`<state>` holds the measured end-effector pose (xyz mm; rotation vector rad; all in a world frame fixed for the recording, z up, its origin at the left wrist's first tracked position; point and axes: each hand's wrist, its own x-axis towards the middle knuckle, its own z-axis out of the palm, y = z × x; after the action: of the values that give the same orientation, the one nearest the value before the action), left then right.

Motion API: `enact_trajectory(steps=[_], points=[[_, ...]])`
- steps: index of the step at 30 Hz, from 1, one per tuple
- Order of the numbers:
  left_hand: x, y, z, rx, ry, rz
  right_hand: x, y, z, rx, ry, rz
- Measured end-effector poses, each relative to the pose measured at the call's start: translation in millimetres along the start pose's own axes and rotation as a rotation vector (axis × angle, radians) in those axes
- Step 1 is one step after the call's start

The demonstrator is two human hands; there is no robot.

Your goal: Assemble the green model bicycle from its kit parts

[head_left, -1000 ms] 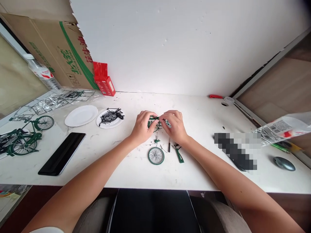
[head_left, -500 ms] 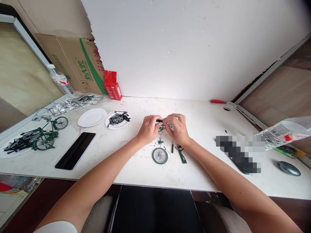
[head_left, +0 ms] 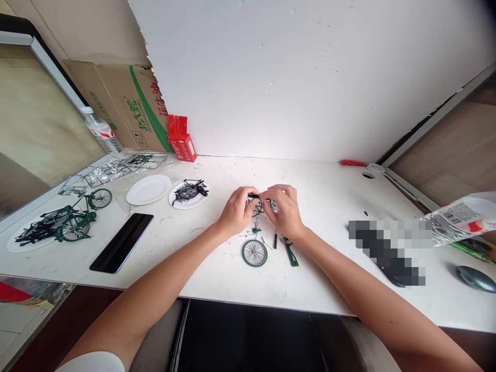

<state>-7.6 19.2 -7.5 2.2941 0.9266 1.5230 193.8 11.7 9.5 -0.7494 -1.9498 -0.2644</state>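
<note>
Over the middle of the white table, my left hand (head_left: 236,209) and my right hand (head_left: 285,209) are closed on a partly built green model bicycle (head_left: 257,207). Its wheel shows beneath my right fingers, and much of its body is hidden by both hands. My fingertips meet at its upper part; any tiny piece pinched there cannot be made out. Below them lie a loose green-rimmed wheel (head_left: 254,253), a small green piece with a thin stem (head_left: 256,227) and a short dark-handled tool (head_left: 275,241). A long green part (head_left: 291,253) rests beside my right forearm.
On the left are a phone (head_left: 121,243), a finished-looking green model bicycle (head_left: 77,219), an empty paper plate (head_left: 148,189), and a plate of black parts (head_left: 188,194). A bottle (head_left: 101,132) and red box (head_left: 183,144) stand behind. A mouse (head_left: 476,279) lies right.
The view has shifted slightly, so the table's things sit a little lower in it. My hands keep their grip on the model bicycle, with only slight finger movement.
</note>
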Motion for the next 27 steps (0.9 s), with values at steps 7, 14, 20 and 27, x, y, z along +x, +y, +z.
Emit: enact_trajectory(steps=[7, 14, 20, 27], points=[[0.2, 0.5, -3.2, -0.01, -0.033, -0.044, 0.9, -1.1, -2.0, -0.002, -0.04, 0.012], [0.5, -0.8, -2.4, -0.061, -0.061, -0.076, 0.5, -1.7, -3.4, 0.033, -0.071, 0.046], [0.7, -2.4, -1.4, -0.082, -0.064, -0.11, -0.5, 0.1, 0.2, 0.031, -0.061, 0.047], [1.8, -9.0, -0.2, 0.023, -0.052, -0.039, 0.3, 6.1, 1.1, -0.01, -0.099, 0.032]])
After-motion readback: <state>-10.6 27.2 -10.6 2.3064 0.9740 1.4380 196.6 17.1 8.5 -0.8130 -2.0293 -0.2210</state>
